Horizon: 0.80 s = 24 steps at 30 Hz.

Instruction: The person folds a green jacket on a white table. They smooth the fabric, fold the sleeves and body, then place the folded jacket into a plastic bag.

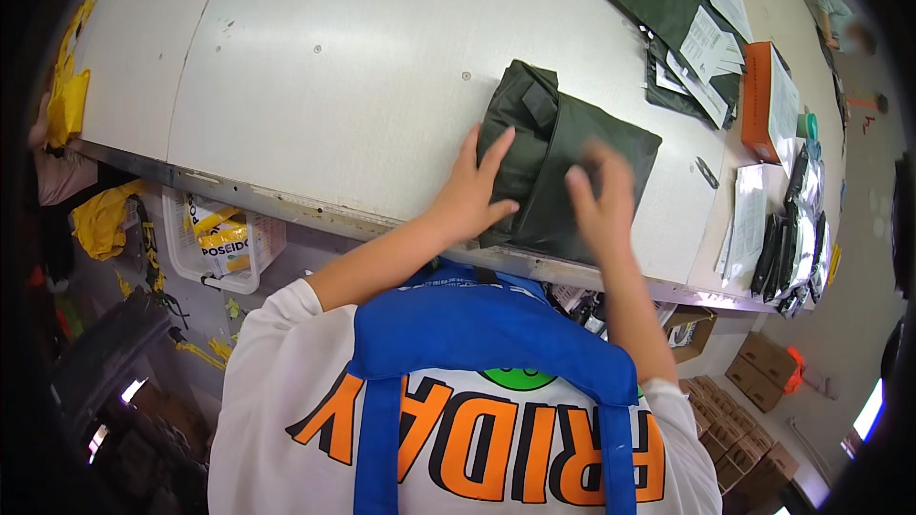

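Note:
A dark green plastic mailing bag (596, 138) lies folded over on the white table, close to its front edge. My left hand (474, 189) rests on the bag's left part, fingers spread apart over the folded, crumpled side. Above the right part of the same bag is my right hand (603, 198), its thumb and fingers apart and the fingertips smeared by motion. Neither hand is closed round the bag. A fold runs down the bag's middle between the two hands.
Dark green bags with white paper slips (704, 43) lie at the far right. Nearby are an orange box (757, 100), a dark pen-like tool (706, 173), papers (746, 215) and black plastic packets (800, 229). A white basket (178, 243) hangs below the table's front edge.

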{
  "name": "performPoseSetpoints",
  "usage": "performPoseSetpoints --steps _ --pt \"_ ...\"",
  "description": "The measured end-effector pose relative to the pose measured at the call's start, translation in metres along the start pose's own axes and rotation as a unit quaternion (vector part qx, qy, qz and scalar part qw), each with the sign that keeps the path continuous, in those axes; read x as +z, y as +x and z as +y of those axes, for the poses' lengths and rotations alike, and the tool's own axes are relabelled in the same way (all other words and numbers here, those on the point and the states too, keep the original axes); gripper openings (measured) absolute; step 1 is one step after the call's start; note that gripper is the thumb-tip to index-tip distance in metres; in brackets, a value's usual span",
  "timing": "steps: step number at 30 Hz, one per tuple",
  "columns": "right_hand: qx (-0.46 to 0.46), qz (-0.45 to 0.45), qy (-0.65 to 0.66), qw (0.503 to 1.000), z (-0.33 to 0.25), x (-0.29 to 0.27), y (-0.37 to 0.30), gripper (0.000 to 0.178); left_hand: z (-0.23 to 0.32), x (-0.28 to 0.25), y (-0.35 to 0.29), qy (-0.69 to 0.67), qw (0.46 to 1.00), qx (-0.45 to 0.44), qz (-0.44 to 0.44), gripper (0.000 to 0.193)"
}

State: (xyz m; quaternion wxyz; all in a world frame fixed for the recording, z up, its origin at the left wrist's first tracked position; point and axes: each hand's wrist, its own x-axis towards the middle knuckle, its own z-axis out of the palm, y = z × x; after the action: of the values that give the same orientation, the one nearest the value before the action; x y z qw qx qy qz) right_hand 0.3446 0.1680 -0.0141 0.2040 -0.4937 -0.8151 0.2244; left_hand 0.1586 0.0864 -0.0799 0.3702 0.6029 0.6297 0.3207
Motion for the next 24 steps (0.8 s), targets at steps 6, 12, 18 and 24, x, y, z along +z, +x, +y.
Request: performPoseSetpoints --steps 6,12,18,24 --pt "0.064 -0.233 -0.245 0.939 0.024 0.018 0.091 0.065 -0.036 0.005 -0.014 0.099 0.994 0.042 -0.014 0.098" --pt "0.089 -0.242 0.011 0.966 0.032 0.03 0.112 0.068 -0.004 -0.025 0.048 -0.305 0.927 -0.22 -0.018 0.051" --pt "0.182 -0.166 0.225 0.943 0.027 -0.009 0.039 0.052 0.006 0.001 0.047 -0.139 0.989 -0.037 -0.031 0.047" --pt "0.051 -0.17 0.102 0.979 0.05 -0.012 0.041 0.054 0.023 0.016 0.037 -0.161 0.981 -0.104 -0.011 0.049"
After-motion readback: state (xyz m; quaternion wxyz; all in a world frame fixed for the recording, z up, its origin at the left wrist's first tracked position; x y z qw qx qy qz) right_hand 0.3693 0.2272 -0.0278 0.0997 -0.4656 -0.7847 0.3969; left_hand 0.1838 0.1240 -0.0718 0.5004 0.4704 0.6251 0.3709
